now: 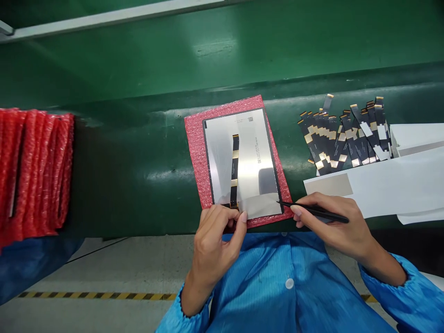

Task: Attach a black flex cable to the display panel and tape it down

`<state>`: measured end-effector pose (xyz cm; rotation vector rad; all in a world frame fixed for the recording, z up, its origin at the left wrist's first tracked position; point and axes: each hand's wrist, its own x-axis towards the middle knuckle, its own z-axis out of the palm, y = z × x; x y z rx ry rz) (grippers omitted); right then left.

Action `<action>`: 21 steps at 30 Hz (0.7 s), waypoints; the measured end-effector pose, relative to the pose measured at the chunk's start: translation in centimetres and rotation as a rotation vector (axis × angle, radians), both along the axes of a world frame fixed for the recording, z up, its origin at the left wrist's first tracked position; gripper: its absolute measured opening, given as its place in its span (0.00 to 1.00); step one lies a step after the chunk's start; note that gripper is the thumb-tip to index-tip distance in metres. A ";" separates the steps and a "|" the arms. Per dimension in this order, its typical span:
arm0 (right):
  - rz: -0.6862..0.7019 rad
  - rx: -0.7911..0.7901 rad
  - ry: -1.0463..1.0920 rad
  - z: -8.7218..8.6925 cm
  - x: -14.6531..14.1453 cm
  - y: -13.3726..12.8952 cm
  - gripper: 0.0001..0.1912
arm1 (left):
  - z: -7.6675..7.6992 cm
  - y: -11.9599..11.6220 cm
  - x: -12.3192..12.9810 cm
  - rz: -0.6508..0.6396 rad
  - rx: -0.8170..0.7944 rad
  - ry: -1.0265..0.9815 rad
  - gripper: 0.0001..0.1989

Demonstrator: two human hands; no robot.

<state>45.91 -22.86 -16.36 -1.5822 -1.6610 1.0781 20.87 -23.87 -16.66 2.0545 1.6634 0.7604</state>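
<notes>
A silvery display panel [248,162] lies on a pink bubble-wrap bag [196,157]. A black flex cable [235,166] with gold patches runs up the panel from its near edge. Across the panel's near right part is a pale grey film strip [262,206]. My left hand [217,236] pinches at the near edge, where the cable's lower end and the strip's left end meet; the thumb touches the strip. My right hand [331,224] holds black tweezers [322,212], their tips at the strip's right end.
Many black flex cables [347,138] lie in a pile to the right. White sheets [388,185], one with a grey strip [331,185], lie nearer, beside a white box [416,136]. Red bubble-wrap bags [41,171] stand at the far left, above a blue sleeve [31,263].
</notes>
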 end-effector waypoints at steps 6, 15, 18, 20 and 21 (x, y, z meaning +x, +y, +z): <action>-0.009 0.009 -0.006 -0.1 0.0 -0.1 0.04 | -0.1 0.1 -0.1 -0.011 -0.001 0.015 0.10; -0.018 0.005 0.015 0.2 -0.2 0.0 0.03 | -0.2 0.0 0.0 -0.020 0.014 0.049 0.11; -0.027 -0.009 0.022 0.1 -0.1 0.0 0.04 | -0.1 0.0 0.0 -0.021 0.014 0.053 0.10; -0.028 -0.020 0.024 0.0 -0.1 -0.1 0.05 | -0.1 0.0 0.0 -0.023 0.013 0.056 0.11; -0.028 -0.022 0.025 -0.1 -0.1 -0.1 0.05 | -0.1 0.0 -0.1 -0.024 0.015 0.058 0.11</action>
